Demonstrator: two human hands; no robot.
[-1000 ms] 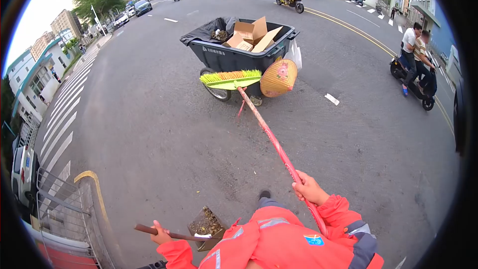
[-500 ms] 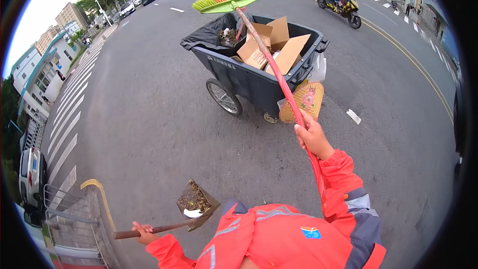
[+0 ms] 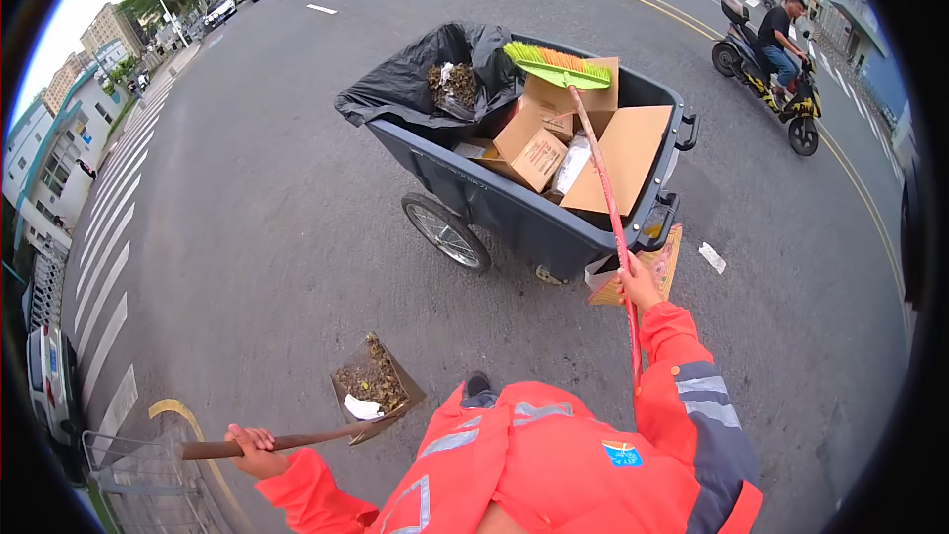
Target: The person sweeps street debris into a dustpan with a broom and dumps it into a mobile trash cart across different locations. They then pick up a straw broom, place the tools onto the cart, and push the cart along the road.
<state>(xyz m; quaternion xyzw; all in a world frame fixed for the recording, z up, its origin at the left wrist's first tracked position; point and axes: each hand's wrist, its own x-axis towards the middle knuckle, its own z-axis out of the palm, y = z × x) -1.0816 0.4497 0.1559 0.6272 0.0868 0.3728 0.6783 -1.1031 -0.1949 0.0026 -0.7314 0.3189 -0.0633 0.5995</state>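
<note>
My right hand (image 3: 641,283) is wrapped round the red handle of a broom (image 3: 609,183). Its green and orange bristle head points up and away, over the cart in this view. At the lower left, my left hand (image 3: 254,450) grips the brown handle of a dustpan (image 3: 400,398). Dry leaves (image 3: 378,376) and a white scrap (image 3: 362,407) lie in the pan. Ahead of me stands a dark grey wheeled cart (image 3: 474,186), holding open cardboard boxes (image 3: 625,153) and a black bag (image 3: 395,74) with leaf litter inside. A patterned woven fan-like piece (image 3: 660,267) hangs at its near end.
A person on a motor scooter (image 3: 776,64) is on the road to the right. A white scrap (image 3: 712,257) lies on the asphalt right of the cart. Metal railing (image 3: 148,475) and a parked car (image 3: 51,386) are at the left, near a striped crossing (image 3: 111,277).
The broom head has come lower and right, now over the boxes. The cart appears closer, with more of its inside showing. The scooter rider has moved right and nearer. Both hands keep their holds.
</note>
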